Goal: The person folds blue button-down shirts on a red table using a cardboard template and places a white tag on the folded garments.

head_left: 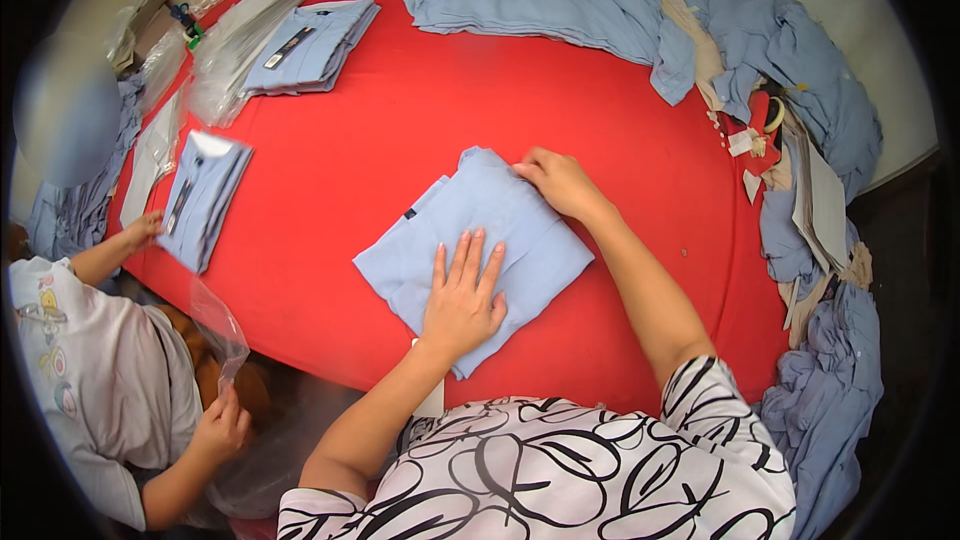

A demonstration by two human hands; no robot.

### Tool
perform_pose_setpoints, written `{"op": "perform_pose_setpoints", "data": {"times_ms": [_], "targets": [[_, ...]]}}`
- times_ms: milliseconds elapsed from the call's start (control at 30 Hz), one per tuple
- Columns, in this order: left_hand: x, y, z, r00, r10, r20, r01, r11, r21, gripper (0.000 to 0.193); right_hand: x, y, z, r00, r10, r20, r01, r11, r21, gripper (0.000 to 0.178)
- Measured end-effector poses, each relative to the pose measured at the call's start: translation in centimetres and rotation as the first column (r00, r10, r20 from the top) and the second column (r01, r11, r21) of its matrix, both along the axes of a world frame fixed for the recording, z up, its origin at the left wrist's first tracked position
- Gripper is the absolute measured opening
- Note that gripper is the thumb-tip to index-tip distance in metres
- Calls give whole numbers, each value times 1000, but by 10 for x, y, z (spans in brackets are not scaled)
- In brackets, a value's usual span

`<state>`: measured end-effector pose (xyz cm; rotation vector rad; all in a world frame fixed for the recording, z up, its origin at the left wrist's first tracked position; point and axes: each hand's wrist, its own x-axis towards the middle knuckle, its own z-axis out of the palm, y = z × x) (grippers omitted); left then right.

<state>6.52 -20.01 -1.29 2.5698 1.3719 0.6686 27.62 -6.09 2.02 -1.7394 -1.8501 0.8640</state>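
head view: folded light-blue shirt lies flat near the middle of the red table, just in front of the wearer. left hand is flat on its near half, fingers spread, palm down, pressing, not gripping. right hand sits on the far right corner of the same shirt, fingers curled onto the edge; can't tell if it pinches cloth or just rests there. hands are apart, one per end of the fold.

handling, my read: thin woven cloth, light, soft, no stiffness of its own. it will sag and unfold if lifted by one corner. best taken by two opposite edges of the fold or with a flat palm slid underneath. not fragile, not slippery on the tablecloth.

surface: red cloth-covered table, looks round, though fisheye bends it. far side holds a heap of unfolded blue garments. more blue and beige cloth plus paper cards pile along the right edge. upper left: stack of folded blue shirts beside clear plastic bags.

co-worker at left: one hand touches a folded shirt in a clear bag at the table edge, the other hand holds a clear plastic bag below table level.

room: pale wall or panels at the top corners, dark beyond the right edge. rest is out of view.
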Motion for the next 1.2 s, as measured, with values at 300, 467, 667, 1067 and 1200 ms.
{"op": "perform_pose_setpoints", "data": {"times_ms": [300, 467, 667, 1067, 1200], "targets": [[-6, -9, -11, 1000, 16, 2, -16, 996, 90, 61, 2, -33, -4, 871, -186, -454, 65, 961, -269, 19], [-11, -10, -11, 999, -34, 42, 27, 988, 151, 53, 7, -11, -21, 757, -159, -633, -18, 964, -264, 14], [-10, -15, -15, 997, -72, 37, 60, 961, 271, 51, 1, 8, -19, 808, -104, -579, -12, 981, -192, 12], [-11, -20, -16, 984, 48, 170, -89, 966, 241, 56, -5, -37, -9, 977, -17, -212, -9, 993, -122, 60], [-13, -26, -22, 971, 103, 217, -119, 991, 62, 56, -39, -47, 23, 994, 100, -43, -100, 995, 13, 66]]}}
